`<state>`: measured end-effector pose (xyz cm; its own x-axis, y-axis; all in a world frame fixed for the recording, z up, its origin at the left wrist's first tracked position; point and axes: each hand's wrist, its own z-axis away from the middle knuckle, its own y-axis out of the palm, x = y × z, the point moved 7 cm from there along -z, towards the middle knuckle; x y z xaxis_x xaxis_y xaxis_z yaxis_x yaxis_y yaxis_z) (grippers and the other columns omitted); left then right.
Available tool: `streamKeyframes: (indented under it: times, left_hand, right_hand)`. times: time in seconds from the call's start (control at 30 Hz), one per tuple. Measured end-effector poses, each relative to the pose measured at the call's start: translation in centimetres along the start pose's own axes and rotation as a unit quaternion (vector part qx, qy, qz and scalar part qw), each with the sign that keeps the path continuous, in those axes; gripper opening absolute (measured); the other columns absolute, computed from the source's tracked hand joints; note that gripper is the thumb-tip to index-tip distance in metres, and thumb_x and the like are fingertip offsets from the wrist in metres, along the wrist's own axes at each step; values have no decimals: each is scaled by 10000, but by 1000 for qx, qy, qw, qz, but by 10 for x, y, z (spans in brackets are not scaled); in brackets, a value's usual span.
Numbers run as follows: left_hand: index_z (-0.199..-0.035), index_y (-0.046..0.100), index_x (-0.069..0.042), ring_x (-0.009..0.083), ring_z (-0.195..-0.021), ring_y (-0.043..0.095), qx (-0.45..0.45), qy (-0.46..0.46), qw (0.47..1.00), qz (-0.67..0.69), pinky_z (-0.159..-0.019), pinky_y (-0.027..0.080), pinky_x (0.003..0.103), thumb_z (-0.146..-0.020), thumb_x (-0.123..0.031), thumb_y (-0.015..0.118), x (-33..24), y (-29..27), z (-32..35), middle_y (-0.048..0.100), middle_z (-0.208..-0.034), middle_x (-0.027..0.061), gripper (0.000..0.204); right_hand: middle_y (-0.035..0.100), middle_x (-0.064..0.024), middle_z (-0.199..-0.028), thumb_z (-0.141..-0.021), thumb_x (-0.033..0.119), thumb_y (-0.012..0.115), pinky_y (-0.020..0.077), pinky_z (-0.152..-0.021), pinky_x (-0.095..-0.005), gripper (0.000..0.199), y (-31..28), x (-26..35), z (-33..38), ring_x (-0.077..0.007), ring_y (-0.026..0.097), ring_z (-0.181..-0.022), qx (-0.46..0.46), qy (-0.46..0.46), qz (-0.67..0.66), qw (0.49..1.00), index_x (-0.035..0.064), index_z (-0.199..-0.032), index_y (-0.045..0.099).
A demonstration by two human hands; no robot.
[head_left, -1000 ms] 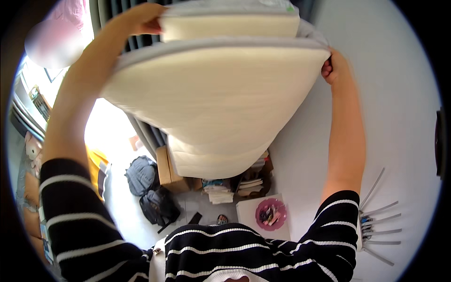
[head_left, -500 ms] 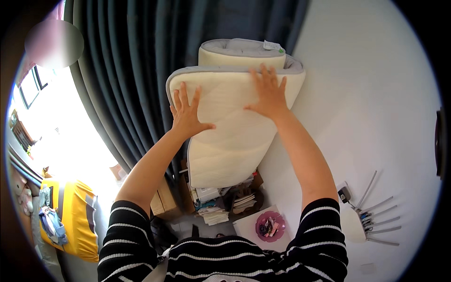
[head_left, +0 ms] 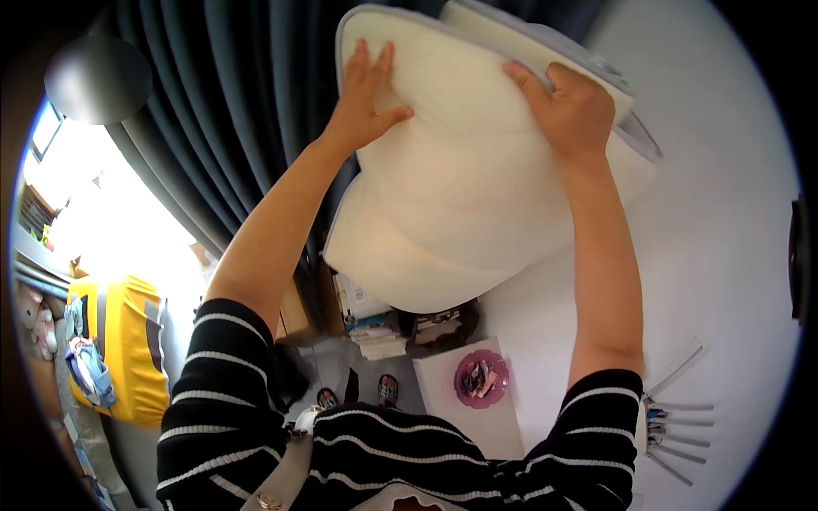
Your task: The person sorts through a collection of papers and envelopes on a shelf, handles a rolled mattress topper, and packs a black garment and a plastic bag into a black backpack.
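Note:
A cream folded mattress pad (head_left: pixel 460 187) with grey piping hangs before me, tilted, its right side reaching toward the wall. My left hand (head_left: pixel 362 109) lies against its front face near the upper left edge, fingers stretched and thumb spread aside. At the top right, my right hand (head_left: pixel 576 112) is closed over the pad's upper edge, thumb on the front face, the other fingers curled and partly hidden. Behind that edge rises another folded layer of the pad (head_left: pixel 545 43).
Dark curtains (head_left: pixel 247 111) hang behind the pad, beside a white wall (head_left: pixel 699 187). Below are stacked papers (head_left: pixel 379 342), a cardboard box (head_left: pixel 296 317) and a pink bowl (head_left: pixel 503 383) on a white surface (head_left: pixel 443 400). A yellow-covered object (head_left: pixel 132 358) stands left; a router (head_left: pixel 673 430) is at lower right.
The pad has swung up and to the right and is now tilted. My right hand went from spread fingers to a grip on its edge; my left hand moved up with it.

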<state>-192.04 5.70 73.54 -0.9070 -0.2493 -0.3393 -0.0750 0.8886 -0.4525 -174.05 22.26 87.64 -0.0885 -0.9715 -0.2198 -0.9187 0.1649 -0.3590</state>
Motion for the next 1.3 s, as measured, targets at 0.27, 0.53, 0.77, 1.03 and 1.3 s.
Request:
streamKeyframes:
  times: [0.27,0.53,0.77,1.03,1.3]
  left_hand:
    - [-1503,64,-247,336,-1381,268,395,-251,872,142,-1104,273,378,-835,-479,648,20,126,170,245,-1502,197,917]
    - [-1503,110,-188,321,-1351,340,325,-321,882,115,-1094,281,405,-842,-428,663,24,33,263,376,-1442,192,895]
    - [-1489,80,-78,415,-1159,521,291,-392,870,65,-980,398,397,-804,-438,692,-2,-72,391,540,-1235,290,986]
    - [-1494,48,-112,401,-1133,543,310,-449,835,64,-965,422,421,-820,-347,699,-12,-142,477,542,-1240,271,966]
    - [-1490,81,-105,401,-1084,571,332,-453,824,73,-929,444,409,-807,-320,706,6,-163,495,546,-1228,274,951]
  right_hand:
    - [561,-53,-578,-879,348,598,469,-547,-406,382,31,-23,11,-255,571,-561,0,-15,93,996,52,-644,545]
    - [602,-118,-922,-798,426,649,426,-788,-425,462,41,72,30,-294,558,-882,-14,-87,88,992,33,-1034,591]
    - [576,-143,-1231,-821,679,501,424,-874,-563,605,47,80,22,-313,540,-1138,-78,-158,225,958,206,-1189,589]
    - [383,-134,-1391,-831,667,491,240,-913,-730,634,18,103,42,-397,310,-1300,3,-107,189,976,282,-1331,425]
    - [356,-170,-1429,-832,670,487,213,-935,-757,666,-14,107,52,-423,294,-1328,15,-61,172,983,281,-1368,422]
